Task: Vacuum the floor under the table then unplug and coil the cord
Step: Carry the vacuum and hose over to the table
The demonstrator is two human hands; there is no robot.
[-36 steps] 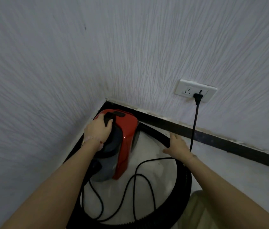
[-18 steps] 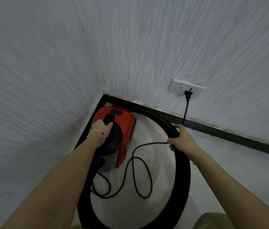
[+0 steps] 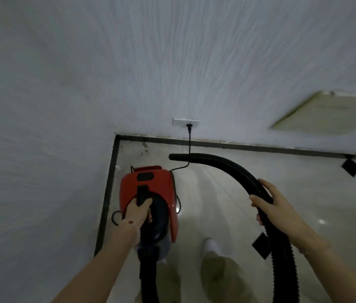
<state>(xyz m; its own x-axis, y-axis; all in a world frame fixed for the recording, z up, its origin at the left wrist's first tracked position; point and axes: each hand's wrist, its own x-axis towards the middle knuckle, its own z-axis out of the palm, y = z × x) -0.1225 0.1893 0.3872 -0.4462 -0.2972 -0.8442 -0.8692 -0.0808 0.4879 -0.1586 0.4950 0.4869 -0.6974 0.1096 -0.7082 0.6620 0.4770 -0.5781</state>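
A red and black vacuum cleaner [image 3: 151, 184] hangs above the floor near the room corner, carried by its black handle in my left hand [image 3: 137, 212]. My right hand [image 3: 275, 204] is closed around the ribbed black hose [image 3: 227, 166], which arcs up and ends open-mouthed toward the wall. The thin black cord [image 3: 189, 145] runs from the vacuum up to its plug in the white wall socket [image 3: 185, 122].
Textured white walls meet in a corner at the left, edged by a dark skirting strip [image 3: 260, 147]. Pale glossy floor tiles [image 3: 314, 193] with small black diamond insets lie to the right. A pale table corner [image 3: 330, 114] shows at upper right. My legs and a white shoe [image 3: 211, 244] are below.
I have stood up, so the view is higher. The vacuum has been lifted off the floor by my left hand, and my right hand has raised the hose.
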